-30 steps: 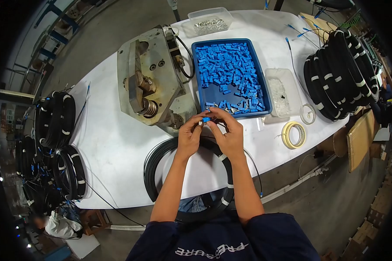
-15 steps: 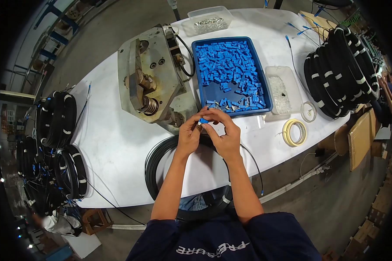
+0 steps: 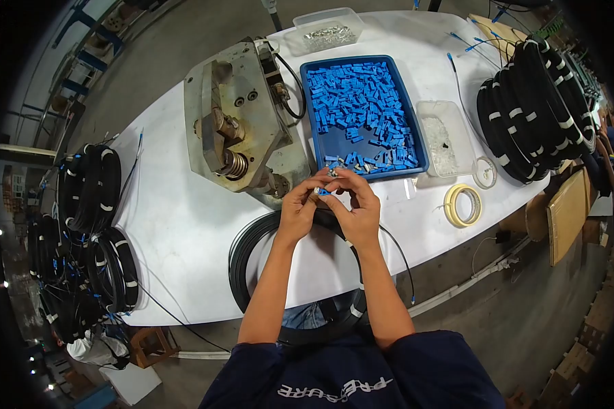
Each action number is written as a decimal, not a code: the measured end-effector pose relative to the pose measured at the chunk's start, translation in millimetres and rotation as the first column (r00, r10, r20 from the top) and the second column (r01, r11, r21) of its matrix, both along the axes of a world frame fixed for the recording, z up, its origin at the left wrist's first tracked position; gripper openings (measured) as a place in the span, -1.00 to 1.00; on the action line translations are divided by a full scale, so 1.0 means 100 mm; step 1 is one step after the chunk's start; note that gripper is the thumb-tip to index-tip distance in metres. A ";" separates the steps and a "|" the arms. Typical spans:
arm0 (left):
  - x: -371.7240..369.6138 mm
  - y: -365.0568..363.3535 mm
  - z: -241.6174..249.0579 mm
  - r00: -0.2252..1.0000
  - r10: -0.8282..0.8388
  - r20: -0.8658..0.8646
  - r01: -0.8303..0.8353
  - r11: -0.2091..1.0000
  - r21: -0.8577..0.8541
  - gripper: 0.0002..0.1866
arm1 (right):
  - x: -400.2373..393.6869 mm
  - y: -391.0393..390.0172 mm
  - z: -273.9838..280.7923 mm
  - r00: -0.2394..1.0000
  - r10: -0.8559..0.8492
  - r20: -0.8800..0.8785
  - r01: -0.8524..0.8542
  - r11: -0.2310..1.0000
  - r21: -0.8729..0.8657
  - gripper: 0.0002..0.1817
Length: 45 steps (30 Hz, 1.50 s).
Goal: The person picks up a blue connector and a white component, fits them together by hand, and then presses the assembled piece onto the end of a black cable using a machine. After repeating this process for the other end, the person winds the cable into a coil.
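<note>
A small blue connector (image 3: 323,192) with a whitish end is pinched between my two hands. My left hand (image 3: 297,213) grips it from the left with closed fingers. On its other side, my right hand (image 3: 359,208) holds it with the thumb and curled fingers. A tiny pale piece (image 3: 332,173) shows at my upper fingertips; its kind is too small to make out. Below my hands, a coil of black cable (image 3: 240,262) lies partly on the table and over my lap. Just beyond my fingers stands a blue tray (image 3: 423,146) of loose blue connectors (image 3: 358,99).
A metal press (image 3: 235,116) stands left of the tray. Clear plastic bins (image 3: 462,140) hold small parts, one at right and one at the back. A tape roll (image 3: 462,206) lies at right. Black cable coils (image 3: 535,116) are stacked on the right, others (image 3: 92,187) on the left.
My fingers have shifted slightly around the blue connector, which sits a little further right. The tiny pale piece at my fingertips now shows more plainly.
</note>
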State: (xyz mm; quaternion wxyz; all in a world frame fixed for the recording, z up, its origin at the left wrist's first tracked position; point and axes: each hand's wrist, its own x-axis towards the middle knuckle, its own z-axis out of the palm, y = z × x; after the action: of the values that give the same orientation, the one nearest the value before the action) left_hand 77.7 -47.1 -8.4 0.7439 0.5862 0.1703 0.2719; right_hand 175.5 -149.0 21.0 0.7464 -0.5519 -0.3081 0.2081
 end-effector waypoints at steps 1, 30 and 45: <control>0.01 0.00 0.01 0.999 -0.009 0.031 0.008 0.999 0.031 -0.74 | -0.01 0.00 0.00 1.000 0.000 -0.001 0.000 1.000 0.000 -0.49; 0.00 0.03 -0.08 0.994 -0.026 0.109 0.005 0.982 0.187 -0.74 | 0.02 -0.03 0.04 0.982 -0.067 0.179 0.077 0.996 -0.049 -0.73; -0.05 0.01 0.01 0.996 -0.033 -0.079 0.033 0.999 -0.011 -0.82 | -0.01 -0.04 0.01 0.988 -0.094 -0.124 0.097 0.995 0.018 -0.78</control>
State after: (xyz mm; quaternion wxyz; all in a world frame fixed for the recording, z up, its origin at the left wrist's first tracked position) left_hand 72.5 -46.2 -7.0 0.7440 0.5954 0.1912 0.2353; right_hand 174.2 -152.7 21.8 0.7796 -0.5433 -0.2373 0.2021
